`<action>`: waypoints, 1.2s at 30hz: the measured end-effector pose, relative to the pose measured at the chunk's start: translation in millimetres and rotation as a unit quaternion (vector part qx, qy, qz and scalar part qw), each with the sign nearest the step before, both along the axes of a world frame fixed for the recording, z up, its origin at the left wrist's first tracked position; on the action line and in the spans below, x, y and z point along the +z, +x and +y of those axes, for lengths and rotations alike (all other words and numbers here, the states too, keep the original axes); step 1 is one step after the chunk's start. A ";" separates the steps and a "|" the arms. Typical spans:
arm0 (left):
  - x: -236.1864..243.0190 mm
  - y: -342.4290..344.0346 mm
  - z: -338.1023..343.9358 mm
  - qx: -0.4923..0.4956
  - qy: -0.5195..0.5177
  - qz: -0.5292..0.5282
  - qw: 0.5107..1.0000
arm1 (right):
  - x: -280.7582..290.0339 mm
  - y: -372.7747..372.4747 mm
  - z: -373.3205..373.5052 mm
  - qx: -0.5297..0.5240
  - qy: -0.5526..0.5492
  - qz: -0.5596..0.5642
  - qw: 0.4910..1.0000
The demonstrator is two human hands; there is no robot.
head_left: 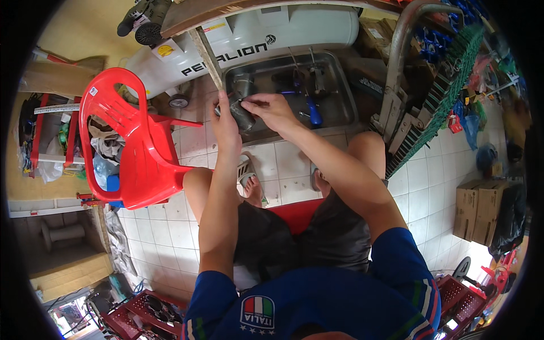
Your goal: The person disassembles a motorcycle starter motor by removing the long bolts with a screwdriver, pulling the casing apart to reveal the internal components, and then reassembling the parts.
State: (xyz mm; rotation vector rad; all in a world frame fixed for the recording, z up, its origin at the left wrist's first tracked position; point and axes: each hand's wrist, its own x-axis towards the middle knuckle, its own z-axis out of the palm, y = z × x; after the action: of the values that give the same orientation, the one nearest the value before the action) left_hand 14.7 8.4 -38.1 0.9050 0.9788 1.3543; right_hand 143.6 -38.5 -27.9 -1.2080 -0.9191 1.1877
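Observation:
My left hand (226,120) grips a dark, grimy cylindrical metal part (242,118) over the left end of a metal tray (343,122). My right hand (269,110) is closed in a pinch at the top of that part. Behind it in the tray lies another dark cylinder (243,82). Farther right are a blue-handled tool (313,110), a smaller blue and black tool (289,84) and a metal tool (317,76), too small to identify exactly.
A red plastic chair (130,170) stands at my left. Behind the tray are a white tank (147,68) and an upright strip (207,54) under a wooden top. A metal frame with green edging (430,102) is at right, cardboard boxes (473,209) beyond it.

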 end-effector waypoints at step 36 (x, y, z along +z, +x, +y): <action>17.2 -63.3 21.5 -0.189 -0.153 -0.461 0.853 | -17.5 51.7 3.8 -0.089 -0.064 -0.556 0.824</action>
State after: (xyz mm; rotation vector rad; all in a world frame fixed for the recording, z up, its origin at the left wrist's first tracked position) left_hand -48.6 29.9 -21.0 0.1120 0.2213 1.0485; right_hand 195.3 -34.7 -45.4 -2.1010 -1.5170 0.2830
